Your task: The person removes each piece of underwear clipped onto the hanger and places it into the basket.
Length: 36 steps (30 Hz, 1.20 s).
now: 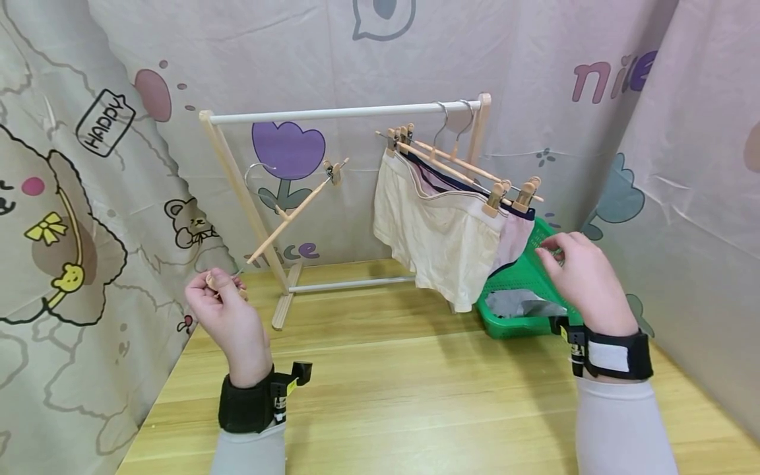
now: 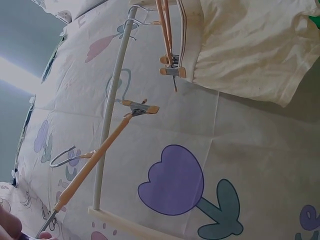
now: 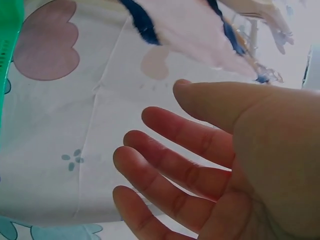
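Note:
My left hand (image 1: 218, 282) is raised at the left and pinches the lower clip end of an empty wooden clip hanger (image 1: 291, 214). The hanger slants up and to the right, past its metal hook (image 1: 256, 173), to its other clip (image 1: 335, 171) in front of the rack. In the left wrist view the same hanger (image 2: 95, 162) runs up to that clip (image 2: 142, 107). My right hand (image 1: 549, 249) hovers over the green basket (image 1: 522, 284), holding nothing; its fingers (image 3: 165, 165) are spread. Cream shorts (image 1: 439, 231) and a pink pair (image 1: 513, 237) hang clipped on the rack rail (image 1: 332, 113).
The small wooden rack stands at the back of the wooden table (image 1: 415, 396), with cartoon-print curtains on three sides. Grey cloth (image 1: 522, 305) lies in the basket at the right. The left half of the rail is bare.

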{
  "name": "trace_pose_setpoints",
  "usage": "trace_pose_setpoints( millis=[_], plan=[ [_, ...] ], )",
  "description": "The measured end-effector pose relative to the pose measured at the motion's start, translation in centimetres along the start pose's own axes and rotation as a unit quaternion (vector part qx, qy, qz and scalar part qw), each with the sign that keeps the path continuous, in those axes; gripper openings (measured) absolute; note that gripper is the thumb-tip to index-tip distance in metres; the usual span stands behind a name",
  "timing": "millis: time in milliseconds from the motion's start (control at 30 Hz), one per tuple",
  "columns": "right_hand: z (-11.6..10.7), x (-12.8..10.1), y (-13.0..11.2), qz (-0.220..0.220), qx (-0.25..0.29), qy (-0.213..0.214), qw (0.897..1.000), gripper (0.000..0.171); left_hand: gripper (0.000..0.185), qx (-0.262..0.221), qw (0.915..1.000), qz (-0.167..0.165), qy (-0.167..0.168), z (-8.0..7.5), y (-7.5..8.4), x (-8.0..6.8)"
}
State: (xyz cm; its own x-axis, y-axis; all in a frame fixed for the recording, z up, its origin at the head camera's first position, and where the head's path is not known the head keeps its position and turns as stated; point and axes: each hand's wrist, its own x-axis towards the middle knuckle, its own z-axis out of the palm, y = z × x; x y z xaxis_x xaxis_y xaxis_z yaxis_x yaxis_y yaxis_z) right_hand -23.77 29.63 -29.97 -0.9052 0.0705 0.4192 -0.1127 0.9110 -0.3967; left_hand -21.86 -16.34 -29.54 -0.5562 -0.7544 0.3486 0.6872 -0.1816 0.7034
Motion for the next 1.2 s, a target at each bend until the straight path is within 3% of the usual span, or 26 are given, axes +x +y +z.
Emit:
trace_pose_setpoints(
  millis=[400,1200],
  plan=[
    [-0.6,-1.0,-1.8,-0.030,0.012,0.071,0.997,0.029,0.005,0.029,0.9995,-0.006,-0.006,-0.1,-0.3,0.0],
    [-0.9,-1.9,-3.3,-0.046,0.000,0.103,0.994,0.025,0.006,0.032,0.9994,-0.006,-0.008,0.4,-1.4,0.2]
  ],
)
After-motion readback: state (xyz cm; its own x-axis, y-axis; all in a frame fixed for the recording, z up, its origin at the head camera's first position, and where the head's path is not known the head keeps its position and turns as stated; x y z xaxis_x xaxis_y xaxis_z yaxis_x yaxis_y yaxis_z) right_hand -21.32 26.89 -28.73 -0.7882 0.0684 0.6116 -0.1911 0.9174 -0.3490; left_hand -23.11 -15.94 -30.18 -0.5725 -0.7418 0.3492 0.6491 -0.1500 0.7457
